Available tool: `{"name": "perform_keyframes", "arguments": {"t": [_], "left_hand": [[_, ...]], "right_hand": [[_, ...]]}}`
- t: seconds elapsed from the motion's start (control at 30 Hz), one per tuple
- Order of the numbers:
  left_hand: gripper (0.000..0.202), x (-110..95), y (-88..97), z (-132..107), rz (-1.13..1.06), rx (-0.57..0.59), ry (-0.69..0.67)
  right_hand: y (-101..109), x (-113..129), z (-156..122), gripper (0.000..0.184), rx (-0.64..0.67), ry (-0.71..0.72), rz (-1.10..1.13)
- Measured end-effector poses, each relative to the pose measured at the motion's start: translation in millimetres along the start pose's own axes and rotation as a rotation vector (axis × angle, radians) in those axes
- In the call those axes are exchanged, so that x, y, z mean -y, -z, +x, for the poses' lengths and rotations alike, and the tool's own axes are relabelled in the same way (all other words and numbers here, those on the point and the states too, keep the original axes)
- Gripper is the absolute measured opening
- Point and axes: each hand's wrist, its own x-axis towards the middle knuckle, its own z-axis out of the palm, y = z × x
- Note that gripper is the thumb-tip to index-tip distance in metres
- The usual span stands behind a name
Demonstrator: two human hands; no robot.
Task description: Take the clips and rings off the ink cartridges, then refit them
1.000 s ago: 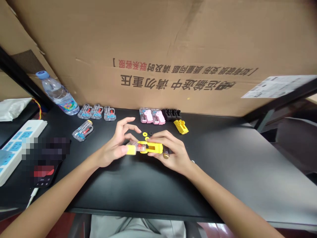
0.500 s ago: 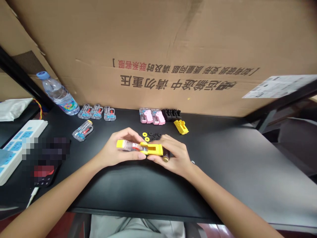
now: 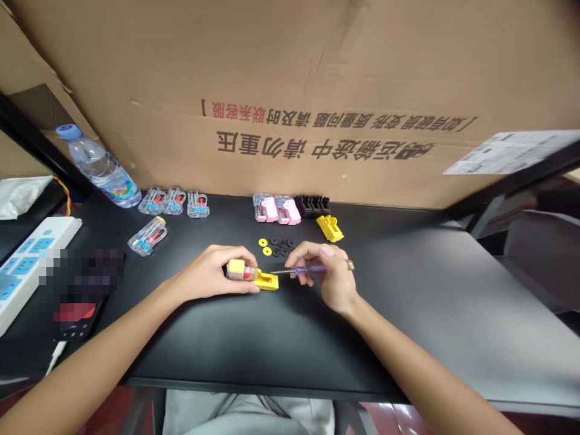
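My left hand [image 3: 212, 277] is closed around a small clear and yellow toy part [image 3: 251, 275] that rests on the black table [image 3: 408, 302]. A yellow frame piece [image 3: 267, 281] sticks out of it to the right. My right hand [image 3: 328, 275] grips a small purple-handled screwdriver [image 3: 301, 269], and its metal tip points left at the yellow piece. Just behind my hands lie yellow washers [image 3: 265, 246] and several black washers [image 3: 281, 246].
A water bottle [image 3: 97, 169] lies at the back left beside clear toy parts [image 3: 174, 202] and another [image 3: 147, 235]. Pink parts [image 3: 276, 209], a black part [image 3: 312, 205] and a yellow part [image 3: 330, 228] sit by the cardboard wall [image 3: 294, 90]. A power strip [image 3: 22, 260] lies left.
My right hand let go of the yellow piece and now holds the screwdriver out to the right. My left hand set the part down on the table and turned it.
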Motion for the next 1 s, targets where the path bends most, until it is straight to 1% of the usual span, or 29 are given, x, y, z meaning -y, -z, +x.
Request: {"name": "perform_keyframes", "arguments": {"t": [0.1, 0.2, 0.3, 0.43, 0.5, 0.6, 0.7, 0.83, 1.0], "left_hand": [[0.039, 1, -2.5, 0, 0.004, -0.003, -0.018], [0.037, 2, -5.1, 0, 0.012, 0.002, -0.023], [0.034, 4, -4.9, 0, 0.013, 0.004, -0.040], [0.038, 7, -1.6, 0, -0.009, 0.010, -0.048], [0.040, 9, -0.6, 1, -0.031, 0.015, -0.048], [0.041, 12, -0.5, 1, -0.057, 0.021, -0.031], [0.041, 12, -0.6, 1, -0.073, 0.021, -0.011], [0.040, 10, -0.2, 1, -0.068, 0.024, 0.003], [0.042, 9, -0.1, 1, -0.072, 0.032, 0.025]], "right_hand": [[-3, 4, -1, 0.056, 0.000, -0.066, -0.054], [-5, 13, 1, 0.042, 0.048, -0.094, -0.120], [-3, 19, 4, 0.032, 0.120, -0.102, -0.149], [3, 21, 6, 0.017, 0.197, -0.080, -0.165], [6, 20, 7, 0.014, 0.252, -0.038, -0.197], [8, 22, 8, 0.009, 0.325, 0.076, -0.266], [10, 24, 9, 0.009, 0.342, 0.155, -0.286], [13, 25, 8, 0.010, 0.346, 0.189, -0.291], [16, 23, 6, 0.012, 0.353, 0.179, -0.321]]}}
